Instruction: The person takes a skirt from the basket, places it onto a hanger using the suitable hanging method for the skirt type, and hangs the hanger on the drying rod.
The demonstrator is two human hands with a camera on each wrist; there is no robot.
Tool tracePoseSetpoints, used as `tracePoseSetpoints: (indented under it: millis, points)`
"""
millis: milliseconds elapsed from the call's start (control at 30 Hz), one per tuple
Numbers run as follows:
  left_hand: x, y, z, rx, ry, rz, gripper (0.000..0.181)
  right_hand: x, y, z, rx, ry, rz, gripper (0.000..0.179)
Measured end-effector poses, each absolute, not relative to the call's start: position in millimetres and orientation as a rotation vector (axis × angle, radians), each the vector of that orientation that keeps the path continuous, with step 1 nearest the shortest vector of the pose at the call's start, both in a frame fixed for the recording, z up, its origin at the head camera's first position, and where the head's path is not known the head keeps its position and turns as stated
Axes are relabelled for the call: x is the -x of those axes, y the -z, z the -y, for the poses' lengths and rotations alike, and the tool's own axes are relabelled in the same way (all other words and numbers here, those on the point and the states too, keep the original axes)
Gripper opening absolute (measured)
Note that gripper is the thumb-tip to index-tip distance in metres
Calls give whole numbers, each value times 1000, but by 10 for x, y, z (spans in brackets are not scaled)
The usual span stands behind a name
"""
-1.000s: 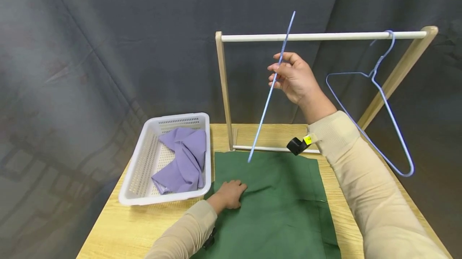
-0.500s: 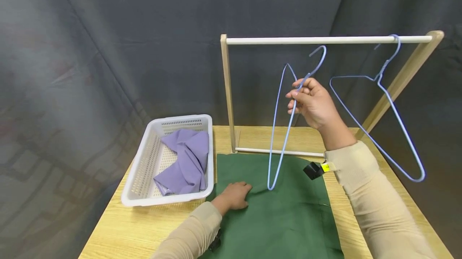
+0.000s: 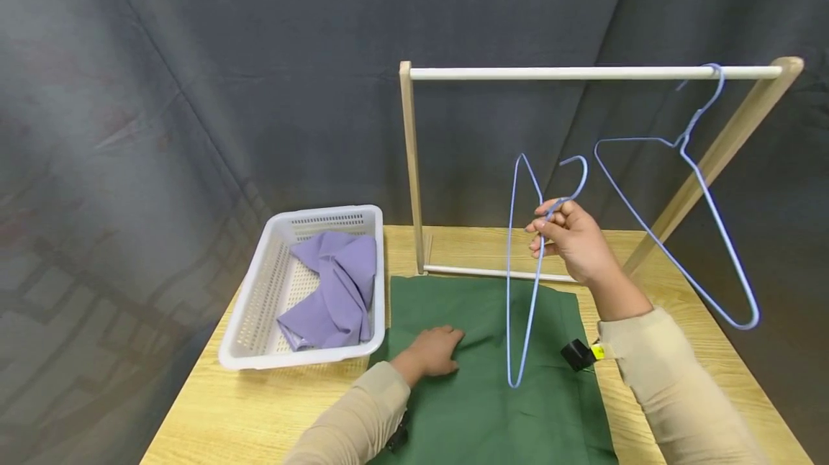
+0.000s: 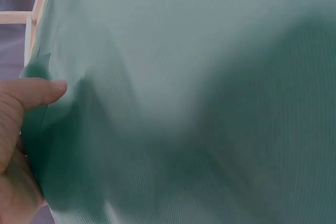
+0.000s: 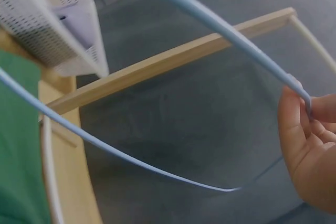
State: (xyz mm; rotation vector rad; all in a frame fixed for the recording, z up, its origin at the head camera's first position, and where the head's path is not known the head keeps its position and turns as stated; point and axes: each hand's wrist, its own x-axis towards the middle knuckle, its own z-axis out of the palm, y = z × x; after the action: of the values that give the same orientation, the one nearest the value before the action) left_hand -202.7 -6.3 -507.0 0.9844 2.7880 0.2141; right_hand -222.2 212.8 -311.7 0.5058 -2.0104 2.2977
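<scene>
My right hand (image 3: 578, 238) pinches a blue wire hanger (image 3: 535, 292) just under its hook, holding it upright above the green cloth. The right wrist view shows my thumb and fingers on the bent neck of the hanger (image 5: 210, 19). Spread over the tabletop, the green cloth (image 3: 492, 422) has a few creases. On its left part rests my left hand (image 3: 434, 352), back up, fingers pointing forward. In the left wrist view, the thumb of that hand (image 4: 16, 129) lies straight against the cloth (image 4: 157, 51); its other fingers are mostly hidden there.
A wooden rack with a white rail (image 3: 505, 74) stands behind the cloth. A second blue hanger (image 3: 719, 220) hangs at its right end. To the left, a white perforated basket (image 3: 242, 335) holds a folded purple cloth (image 3: 333, 292). Grey curtains (image 3: 311, 55) close off the back.
My right hand has come down from near the rail, turning the hanger from edge-on so its hook and loop show. The left hand has shifted only slightly on the cloth.
</scene>
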Motion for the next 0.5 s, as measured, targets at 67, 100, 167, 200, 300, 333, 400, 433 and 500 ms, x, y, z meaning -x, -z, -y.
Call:
tracePoseSetpoints:
  millis: [67, 100, 167, 200, 300, 333, 400, 433, 500]
  points:
    - [2020, 5068, 40, -975, -220, -2782, 44, 2185, 3199, -2169, -473, -2224, 2080, 8]
    - [2019, 5066, 28, -971, -224, -2780, 45, 2166, 3238, -2194, -458, -2191, 2113, 8]
    - [2013, 5054, 8, -967, -236, -2774, 46, 2131, 3309, -2238, -417, -2123, 2181, 8]
    - [2011, 5048, -3, -967, -242, -2773, 48, 2113, 3341, -2261, -394, -2096, 2212, 8]
    - [1994, 5018, -37, -975, -252, -2772, 53, 2067, 3441, -2324, -340, -2009, 2309, 9]
    - [1989, 5009, -51, -980, -256, -2769, 54, 2054, 3470, -2342, -326, -1979, 2341, 9]
    - [1982, 4998, -82, -991, -257, -2768, 56, 2027, 3524, -2380, -309, -1929, 2394, 10]
    - [1979, 4994, -98, -999, -258, -2769, 57, 2014, 3548, -2396, -304, -1901, 2419, 11]
    - [1978, 4990, -129, -1021, -254, -2773, 57, 1982, 3588, -2428, -282, -1880, 2452, 11]
